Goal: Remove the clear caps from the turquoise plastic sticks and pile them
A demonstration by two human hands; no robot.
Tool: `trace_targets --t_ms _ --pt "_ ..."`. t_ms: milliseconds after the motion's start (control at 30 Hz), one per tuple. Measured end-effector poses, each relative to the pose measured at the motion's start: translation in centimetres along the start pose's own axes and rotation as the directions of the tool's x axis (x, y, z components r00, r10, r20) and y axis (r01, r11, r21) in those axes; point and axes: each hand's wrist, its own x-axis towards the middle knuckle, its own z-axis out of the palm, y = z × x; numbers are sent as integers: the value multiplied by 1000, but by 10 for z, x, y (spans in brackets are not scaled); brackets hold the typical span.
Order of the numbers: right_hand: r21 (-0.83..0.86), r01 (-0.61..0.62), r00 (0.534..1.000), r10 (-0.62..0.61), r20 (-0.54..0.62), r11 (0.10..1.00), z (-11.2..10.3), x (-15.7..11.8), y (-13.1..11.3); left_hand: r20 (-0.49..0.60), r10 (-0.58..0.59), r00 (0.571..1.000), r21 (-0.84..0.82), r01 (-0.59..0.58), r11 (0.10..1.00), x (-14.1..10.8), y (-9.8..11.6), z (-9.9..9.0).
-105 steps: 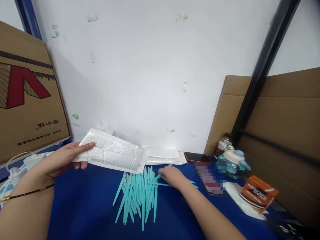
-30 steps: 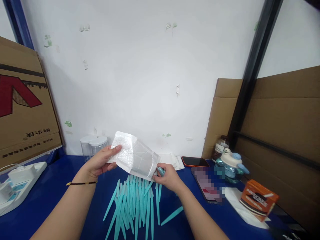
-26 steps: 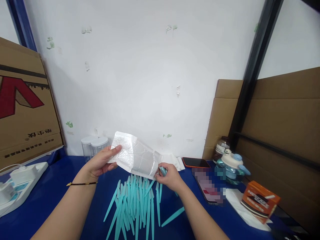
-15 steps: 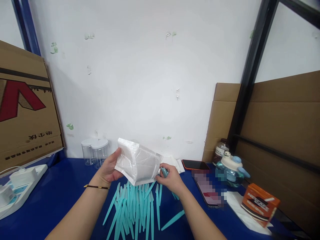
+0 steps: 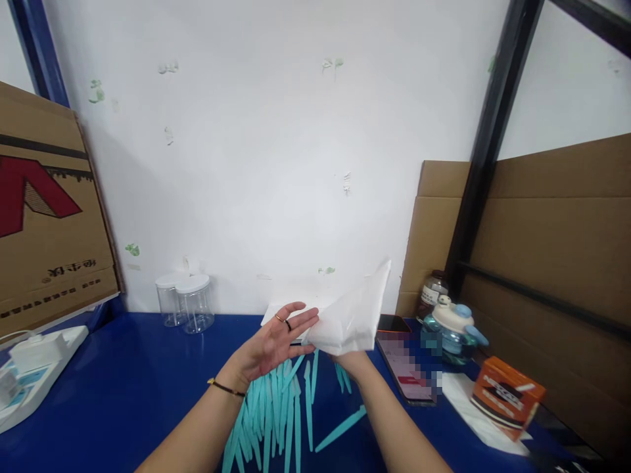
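Observation:
A white pouch (image 5: 348, 315) is raised above the blue table, its far corner tilted up to the right. My right hand (image 5: 348, 360) is behind and below it, mostly covered by the pouch, so its fingers do not show. At the pouch's left end is my left hand (image 5: 279, 338), palm turned up and fingers spread, the fingertips close to the pouch's edge. Below the hands lies a pile of turquoise knife-shaped sticks (image 5: 269, 414). One separate turquoise stick (image 5: 340, 428) rests to the right of the pile.
Two clear jars (image 5: 196, 305) with white lids stand at the back left, near a power strip (image 5: 46, 381). To the right are a phone (image 5: 407, 371), a teal bottle (image 5: 453, 332) and an orange box (image 5: 507, 397) on white paper. Cardboard stands at both sides.
The pouch has moved right, away from my left hand's hold, and its right end now tilts up. My left hand has opened and shifted right. My right hand has gone behind the pouch.

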Motion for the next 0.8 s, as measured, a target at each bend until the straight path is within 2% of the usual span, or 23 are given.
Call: trace_targets --t_ms 67,133,167,233,300,367,433,500,600,667,733,767,800 --pt "5 20 999 -20 -40 1000 1 2 2 -22 -5 1000 241 10 970 3 -8 10" --pt "-3 27 996 -27 -83 1000 3 3 5 -128 39 991 415 17 910 8 -21 18" --pt "-10 25 995 -26 -101 1000 5 3 6 -206 87 975 448 15 894 12 -29 21" --pt "-26 26 991 -29 -134 999 7 2 6 -363 134 922 416 31 909 19 -45 22" --pt "-36 37 986 -42 -161 999 8 1 4 -469 105 877 309 51 950 24 -57 19" --pt "-34 46 984 -51 -170 998 7 0 2 -500 53 864 202 57 978 27 -62 15" --pt "-8 45 990 -46 -132 999 6 -1 1 -490 23 872 148 57 987 26 -59 13" --pt "25 11 998 -9 -66 1000 4 -1 1 -490 38 871 154 43 987 26 -51 11" --pt "46 -121 992 120 40 992 -1 -1 3 -526 115 843 216 1 976 27 -39 7" --pt "40 -222 972 218 85 974 -6 -2 6 -567 160 808 241 -23 970 30 -35 1" --pt "23 -299 949 295 111 954 -13 -3 10 -626 191 756 242 -45 969 36 -33 -11" --pt "10 -328 938 324 123 945 -18 -3 13 -670 207 713 236 -59 970 39 -32 -19" --pt "-10 -348 928 346 136 938 -23 -4 15 -728 215 651 218 -77 973 42 -31 -28"
